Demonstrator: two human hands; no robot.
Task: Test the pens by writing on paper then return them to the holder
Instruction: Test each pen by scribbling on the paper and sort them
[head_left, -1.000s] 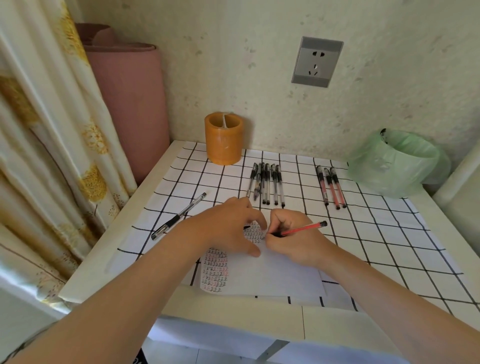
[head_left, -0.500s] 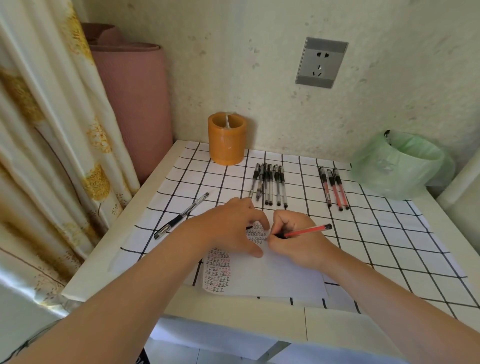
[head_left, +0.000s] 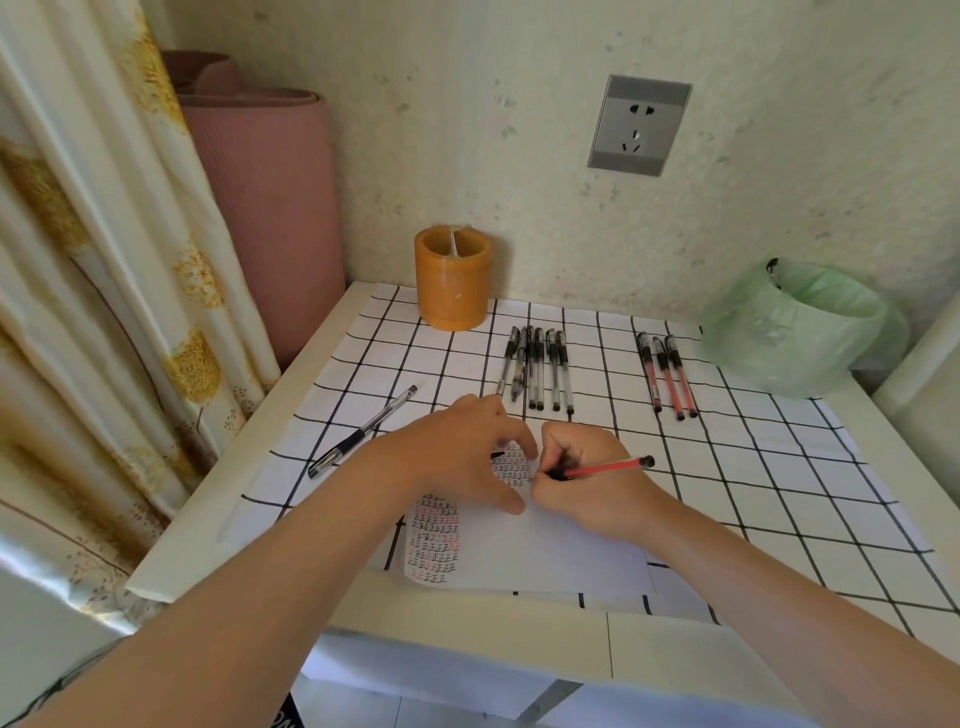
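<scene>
My right hand (head_left: 587, 478) grips a red pen (head_left: 605, 468) with its tip down on a white sheet of paper (head_left: 545, 556) covered in rows of small written marks. My left hand (head_left: 457, 457) presses the sheet flat with spread fingers, just left of the pen tip. An orange pen holder (head_left: 453, 280) stands at the back of the table by the wall. Several black pens (head_left: 537, 369) lie side by side in front of it. Three red pens (head_left: 667, 374) lie in a row to the right. One black pen (head_left: 363, 431) lies alone at the left.
A checked white cloth (head_left: 753, 467) covers the table. A small bin lined with a green bag (head_left: 800, 327) sits at the back right. A rolled pink mat (head_left: 270, 208) leans in the left corner beside a curtain (head_left: 93, 312). A wall socket (head_left: 639, 124) is above.
Both hands stay on the paper in nearly the same place; the red pen has shifted only slightly as it writes. The camera has tipped a little.
</scene>
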